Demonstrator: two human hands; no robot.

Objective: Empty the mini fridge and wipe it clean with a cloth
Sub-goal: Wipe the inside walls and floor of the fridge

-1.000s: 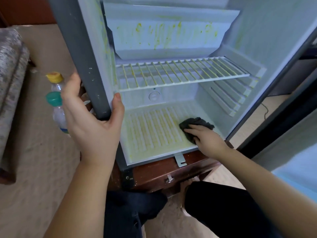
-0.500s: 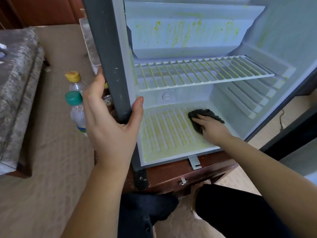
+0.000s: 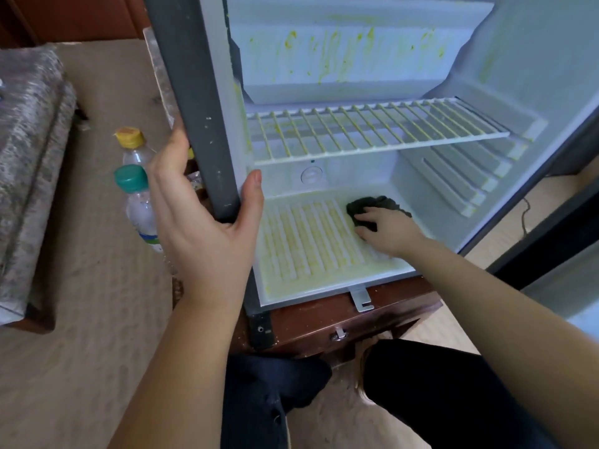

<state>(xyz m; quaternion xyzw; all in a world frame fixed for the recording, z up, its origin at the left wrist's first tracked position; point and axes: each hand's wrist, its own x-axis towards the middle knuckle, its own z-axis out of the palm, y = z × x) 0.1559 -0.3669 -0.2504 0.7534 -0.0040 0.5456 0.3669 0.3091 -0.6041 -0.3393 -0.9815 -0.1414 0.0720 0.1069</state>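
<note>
Emptying looks done: the mini fridge (image 3: 534, 59) holds nothing on its wire shelf (image 3: 372, 131) or ribbed floor (image 3: 308, 244), and two plastic bottles, one yellow-capped (image 3: 129, 137) and one green-capped (image 3: 136, 202), stand on the carpet just left of the left hand (image 3: 201, 222); that hand grasps the front edge of the fridge's grey side wall, thumb inside and fingers wrapped round the outside, apparently steadying it. Wiping seems barely begun; the right hand (image 3: 389, 231) presses the dark cloth (image 3: 379, 204) flat under extended fingers onto the floor of the compartment, towards its back right. To the left of that hand the ribs are yellow-stained and a yellowish film lies along the front lip; above it the shelf bars and the freezer flap (image 3: 340, 56) carry yellow streaks and spatter; all of that is yet to be cleaned.
</note>
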